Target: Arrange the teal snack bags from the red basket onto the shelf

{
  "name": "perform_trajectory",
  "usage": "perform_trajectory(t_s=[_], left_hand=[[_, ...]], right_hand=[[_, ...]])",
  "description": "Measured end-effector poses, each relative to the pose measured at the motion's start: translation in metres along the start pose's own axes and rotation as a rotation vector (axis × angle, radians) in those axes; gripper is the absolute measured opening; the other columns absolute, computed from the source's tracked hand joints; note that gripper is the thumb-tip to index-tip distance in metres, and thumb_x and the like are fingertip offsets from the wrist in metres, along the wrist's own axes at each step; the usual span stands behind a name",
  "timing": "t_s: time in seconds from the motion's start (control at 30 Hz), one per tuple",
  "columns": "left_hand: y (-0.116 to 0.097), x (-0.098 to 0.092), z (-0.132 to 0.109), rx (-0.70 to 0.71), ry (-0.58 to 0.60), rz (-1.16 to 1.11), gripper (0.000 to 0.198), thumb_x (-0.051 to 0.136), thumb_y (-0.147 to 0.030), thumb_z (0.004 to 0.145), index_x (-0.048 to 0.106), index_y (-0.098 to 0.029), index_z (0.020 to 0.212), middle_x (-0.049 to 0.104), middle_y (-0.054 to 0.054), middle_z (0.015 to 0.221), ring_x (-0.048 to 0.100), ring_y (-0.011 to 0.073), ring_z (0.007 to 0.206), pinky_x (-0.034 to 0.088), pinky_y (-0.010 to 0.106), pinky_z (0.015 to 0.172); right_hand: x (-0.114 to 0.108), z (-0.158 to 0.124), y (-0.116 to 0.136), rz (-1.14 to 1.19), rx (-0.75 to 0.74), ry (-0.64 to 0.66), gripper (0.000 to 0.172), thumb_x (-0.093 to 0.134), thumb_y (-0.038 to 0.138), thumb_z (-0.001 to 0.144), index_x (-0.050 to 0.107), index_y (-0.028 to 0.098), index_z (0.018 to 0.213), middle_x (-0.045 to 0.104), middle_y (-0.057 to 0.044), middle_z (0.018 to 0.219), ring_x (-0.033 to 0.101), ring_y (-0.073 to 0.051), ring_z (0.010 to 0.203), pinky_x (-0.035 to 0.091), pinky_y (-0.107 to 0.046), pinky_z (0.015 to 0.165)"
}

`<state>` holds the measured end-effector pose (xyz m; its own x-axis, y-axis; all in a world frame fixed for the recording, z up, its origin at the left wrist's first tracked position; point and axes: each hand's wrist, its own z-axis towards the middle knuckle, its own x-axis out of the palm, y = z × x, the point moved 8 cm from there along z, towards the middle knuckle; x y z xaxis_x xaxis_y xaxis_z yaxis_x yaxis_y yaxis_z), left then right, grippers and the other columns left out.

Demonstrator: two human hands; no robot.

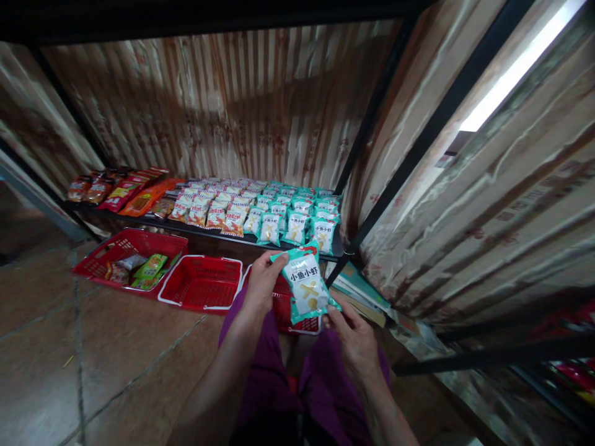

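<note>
1. Just beyond our knees, we hold a teal-and-white packet [307,285]: a puffed pillow of glossy film with crimped ends, slightly tilted, its printed front towards us.

2. Our left hand [264,284] grips the packet's upper left corner, thumb laid on the film, the other fingers curled behind and mostly hidden.

3. Our right hand [354,337] pinches the lower right corner between thumb and fingers.

4. On the far, thin-edged dark shelf [125,212] we see, at right, rows of plump teal packets [296,227]; left of these, white-and-orange packets [236,217]; farther left, a long, flat red pack [125,189].

5. Beneath the shelf we note red baskets of perforated plastic. The left basket [100,260] contains a shiny green packet [152,265]; the middle basket [202,288] has a white handle along its rim; the right basket [282,303] is partly covered by our packet.

6. Behind, we observe a pleated, striped curtain [209,99]; near us, purple trousers [260,365] in matte cloth and a dull tiled floor [134,371].
</note>
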<state>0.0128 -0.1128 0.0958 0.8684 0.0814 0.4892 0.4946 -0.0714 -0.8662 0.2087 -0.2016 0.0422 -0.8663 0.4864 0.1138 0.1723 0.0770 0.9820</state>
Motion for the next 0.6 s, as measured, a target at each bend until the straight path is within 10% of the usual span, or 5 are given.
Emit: perform_trajectory(t_s=[0.6], left_hand=[[0.003,-0.007,0.005,0.116,-0.167,0.016,0.024,0.072,-0.034,0.059,0.063,-0.016,0.072,0.058,-0.004,0.063,0.051,0.0097,0.058,0.038,0.021,0.058]], right_hand=[[0.037,-0.022,-0.018,0.255,0.156,0.144,0.042,0.085,0.037,0.053,0.064,0.017,0.083,0.072,-0.002,0.081,0.067,-0.015,0.069,0.057,-0.027,0.066]])
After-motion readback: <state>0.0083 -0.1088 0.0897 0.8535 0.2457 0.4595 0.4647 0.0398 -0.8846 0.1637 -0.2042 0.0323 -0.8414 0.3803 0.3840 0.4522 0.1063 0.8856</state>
